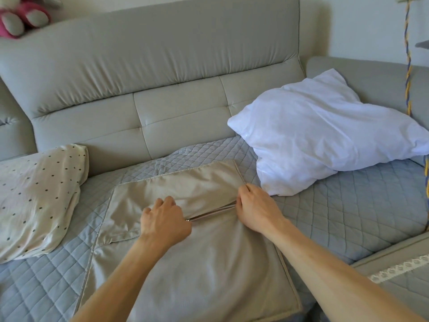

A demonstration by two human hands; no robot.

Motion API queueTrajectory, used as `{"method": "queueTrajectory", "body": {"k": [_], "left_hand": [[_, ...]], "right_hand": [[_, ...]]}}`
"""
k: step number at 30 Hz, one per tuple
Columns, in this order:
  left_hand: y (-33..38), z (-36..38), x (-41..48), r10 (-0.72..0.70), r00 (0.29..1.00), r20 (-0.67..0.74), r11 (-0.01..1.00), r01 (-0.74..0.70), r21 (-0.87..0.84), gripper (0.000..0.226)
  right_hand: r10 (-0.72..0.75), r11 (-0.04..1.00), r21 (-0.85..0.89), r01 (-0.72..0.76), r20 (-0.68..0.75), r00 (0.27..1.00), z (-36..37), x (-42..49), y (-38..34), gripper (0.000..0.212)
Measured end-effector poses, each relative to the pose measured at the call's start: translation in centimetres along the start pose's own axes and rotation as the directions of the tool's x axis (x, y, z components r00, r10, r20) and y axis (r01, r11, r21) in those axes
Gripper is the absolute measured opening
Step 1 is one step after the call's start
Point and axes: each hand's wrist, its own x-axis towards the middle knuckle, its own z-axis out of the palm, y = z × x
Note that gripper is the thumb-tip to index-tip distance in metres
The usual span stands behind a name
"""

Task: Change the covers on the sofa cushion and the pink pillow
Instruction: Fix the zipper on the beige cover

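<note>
1. We stand over a grey sofa (148, 66) whose seat carries a quilted blue-grey sofa throw (348, 205); a pink plush toy (21, 17) sits on the backrest at far left, and a braided yellow-and-blue cord (408, 66) hangs at the right edge.
2. The beige cover (209, 263) lies flat on the seat in front of us, empty as far as we can tell, with its zipper (213, 211) running left to right and rising slightly to the right.
3. The bare white cushion insert (320, 140) rests at far right against the sofa arm, just beside the cover's far right corner. A polka-dot pillow (39, 196) lies at the left, apart from the cover.
4. Our left hand (166, 220) sits at the zipper's left end, knuckles up, fingers curled down onto the fabric. A glint of metal shows at its near edge, probably the pull, though we cannot see the grip itself.
5. Our right hand (255, 209) pinches the cover's edge at the zipper's right end, fingers closed on the fabric.
6. The zipper's long axis spans the two hands, so we judge the coming move is along that line. The insert lies nearer the right hand.
7. No pink pillow shows in this view.
</note>
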Motion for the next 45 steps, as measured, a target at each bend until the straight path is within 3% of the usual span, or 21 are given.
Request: {"method": "queueTrajectory", "body": {"k": [4,8,11,20,23,25,28,31,34,37,40,41,43,45], "left_hand": [[-5.6,1.1,-2.4,-0.132,0.991,0.009,0.991,0.132,-0.032,0.037],[-11.3,2.2,-4.4,-0.272,0.962,-0.014,0.962,0.272,0.008,0.043],[-14.8,3.1,-5.5,-0.379,0.925,0.012,0.924,0.379,-0.048,0.039],[-15.2,4.2,-5.4,-0.38,0.921,0.086,0.891,0.389,-0.236,0.023],[-16.0,4.7,-4.3,-0.36,0.914,0.188,0.847,0.405,-0.344,0.023],[-16.9,4.3,-3.0,-0.322,0.919,0.228,0.786,0.394,-0.476,0.016],[-17.4,2.7,-0.3,-0.26,0.913,0.316,0.573,0.409,-0.71,0.031],[-17.5,3.1,3.1,-0.322,0.913,0.25,0.607,0.402,-0.686,0.04],[-17.6,4.5,5.5,-0.407,0.897,0.173,0.444,0.36,-0.82,0.036],[-17.8,5.0,7.4,-0.461,0.888,-0.001,0.323,0.167,-0.932,0.034],[-18.5,4.4,9.9,-0.569,0.787,-0.239,0.409,0.018,-0.912,0.031],[-18.9,4.4,10.9,-0.536,0.811,-0.236,0.46,0.046,-0.887,0.032],[-19.3,5.0,12.4,-0.369,0.929,-0.018,0.605,0.226,-0.764,0.041],[-18.9,6.0,13.0,-0.272,0.947,0.171,0.725,0.318,-0.611,0.055]], "right_hand": [[-0.035,0.996,-0.087,0.035,0.005,0.999,0.3,-0.3,-0.3,0.006],[-0.029,0.984,-0.173,0.029,0.004,1.0,0.5,-0.6,-0.4,0.018],[-0.007,0.976,-0.218,0.013,0.028,1.0,0.8,-0.6,-0.7,0.009],[0.08,0.992,-0.096,-0.077,0.022,0.997,0.3,-0.4,-0.7,0.017],[0.206,0.974,0.06,-0.218,0.159,0.966,-0.9,0.6,-0.5,0.018],[0.338,0.907,0.179,-0.38,0.228,0.913,-1.7,2.1,-0.5,0.023],[0.436,0.872,0.074,-0.483,0.328,0.838,-1.5,4.5,-0.8,0.031],[0.422,0.883,0.041,-0.467,0.366,0.83,-0.3,6.8,-1.3,0.035],[0.409,0.862,0.175,-0.476,0.313,0.857,-0.1,9.3,-1.6,0.037],[0.386,0.87,0.3,-0.391,0.078,0.919,-0.6,11.8,-1.4,0.045],[0.294,0.934,0.274,-0.23,-0.22,0.93,-1.4,14.6,-1.3,0.051],[0.294,0.94,0.245,-0.239,-0.221,0.93,-1.0,15.6,-0.7,0.049],[0.354,0.931,0.106,-0.349,-0.029,0.935,0.0,16.5,0.3,0.039],[0.412,0.91,-0.131,-0.392,0.193,0.891,1.5,15.8,1.0,0.045]]}}
